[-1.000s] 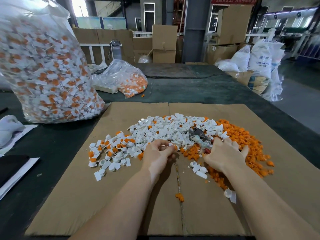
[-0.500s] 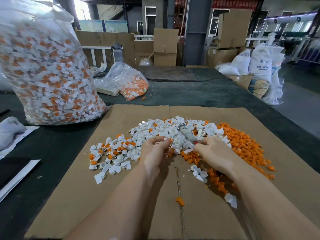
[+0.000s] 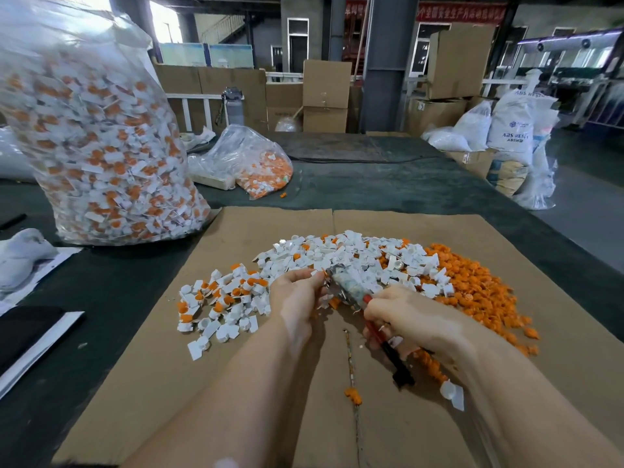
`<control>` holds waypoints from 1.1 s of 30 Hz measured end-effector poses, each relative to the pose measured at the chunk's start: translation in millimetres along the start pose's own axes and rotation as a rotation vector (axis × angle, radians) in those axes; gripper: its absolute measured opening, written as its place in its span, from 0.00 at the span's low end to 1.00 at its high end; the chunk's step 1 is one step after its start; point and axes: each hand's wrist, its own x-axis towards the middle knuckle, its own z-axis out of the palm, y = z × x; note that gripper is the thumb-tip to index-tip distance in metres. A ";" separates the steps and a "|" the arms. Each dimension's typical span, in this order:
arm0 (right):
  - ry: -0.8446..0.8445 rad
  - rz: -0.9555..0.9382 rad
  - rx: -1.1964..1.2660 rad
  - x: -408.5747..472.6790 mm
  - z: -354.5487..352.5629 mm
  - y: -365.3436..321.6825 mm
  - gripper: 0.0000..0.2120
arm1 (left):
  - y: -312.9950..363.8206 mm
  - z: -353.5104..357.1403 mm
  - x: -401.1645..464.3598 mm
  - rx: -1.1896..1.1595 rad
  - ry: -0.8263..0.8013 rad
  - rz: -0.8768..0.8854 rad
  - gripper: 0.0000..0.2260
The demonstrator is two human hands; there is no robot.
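Observation:
A pile of small white plastic caps lies on a flat cardboard sheet, with a heap of loose orange inserts to its right. My right hand grips pliers by their red and black handles, jaws pointing up left. My left hand pinches a small white cap with an orange part at the plier jaws. More white caps with orange inserts lie to the left of my left hand.
A tall clear bag of white-and-orange caps stands at the back left. A smaller bag of orange parts lies behind the cardboard. White cloth and papers sit at the left edge. Boxes and sacks stand beyond the dark table.
My right hand has lifted the pliers out of the pile and drawn them toward me. My left hand has picked up a cap and brought it to the jaws.

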 end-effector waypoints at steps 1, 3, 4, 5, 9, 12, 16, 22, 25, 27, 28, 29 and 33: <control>-0.003 -0.007 -0.015 -0.5 0.3 -0.6 0.08 | -0.2 -0.2 0.5 0.003 0.006 0.000 0.07; 0.014 -0.019 -0.047 -1.3 1.0 -2.3 0.08 | -1.0 -0.7 1.4 0.010 0.011 0.006 0.07; 0.028 -0.023 -0.067 -1.8 1.5 -3.0 0.08 | -1.4 -0.8 2.0 0.007 0.012 0.009 0.07; 0.043 -0.029 -0.093 -2.0 2.3 -4.1 0.09 | -1.8 -0.7 2.4 0.003 0.012 0.012 0.06; 0.116 -0.078 -0.238 -2.0 7.4 -3.5 0.09 | -2.4 0.1 2.7 0.004 -0.009 0.033 0.05; 0.167 -0.097 -0.252 -1.3 12.0 -2.3 0.08 | -4.5 0.2 2.0 0.008 -0.015 0.043 0.04; 0.270 -0.114 -0.251 1.4 16.6 0.3 0.10 | -6.1 0.0 2.3 -0.016 -0.002 0.051 0.05; 0.183 -0.076 -0.104 -1.4 13.8 7.0 0.05 | -8.6 -2.7 3.9 -0.049 0.016 0.063 0.08; 0.171 -0.040 -0.069 -1.7 8.7 6.2 0.05 | -9.5 -4.1 2.4 -0.047 -0.019 0.040 0.06; 0.147 -0.019 -0.047 -1.4 6.6 4.6 0.05 | -9.0 -3.4 -0.2 -0.025 -0.064 0.016 0.02; 0.131 -0.011 -0.040 -1.2 5.9 3.9 0.05 | -8.0 -3.1 -1.7 -0.025 -0.083 0.005 0.02; 0.116 -0.007 -0.039 -1.3 5.3 3.0 0.05 | -7.1 -2.6 -2.6 -0.023 -0.093 -0.003 0.02; 0.063 0.005 -0.059 -2.4 2.4 0.9 0.05 | -6.9 -3.4 -1.1 0.016 -0.079 -0.007 0.03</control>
